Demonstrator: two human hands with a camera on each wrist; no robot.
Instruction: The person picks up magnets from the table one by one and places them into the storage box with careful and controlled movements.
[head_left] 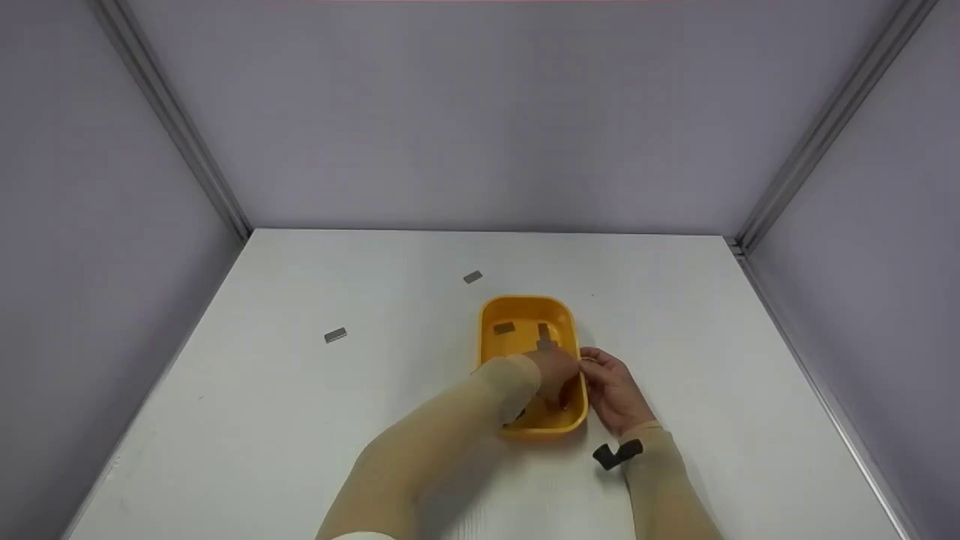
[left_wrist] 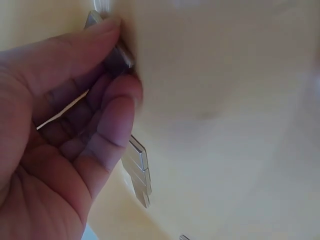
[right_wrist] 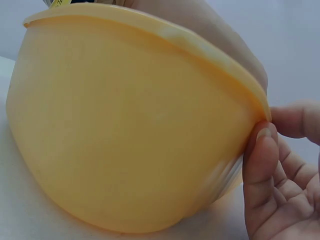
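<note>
I'm pinching a small grey metal bar [left_wrist: 119,59] between the thumb and fingertips of my left hand [head_left: 553,375], down inside the yellow tub [head_left: 525,304]. The bar sits against the tub's inner wall, near the end closest to me. Just below my fingers a short stack of the same bars [left_wrist: 139,170] lies on the tub's floor beside the wall. Further along the floor, toward the far end, two more bars [head_left: 504,328] lie apart from each other.

My right hand [head_left: 611,390] is at the tub's right side, thumb and forefinger curled onto the rim, gripping its edge; the other fingers rest loosely by the outer wall.

The tub stands on the white table [head_left: 375,420], a little right of the middle. A black strap [head_left: 616,454] shows at my right wrist. Two loose bars lie on the table outside the tub: one [head_left: 472,277] just beyond its far left corner, another [head_left: 335,334] well off to the left.
</note>
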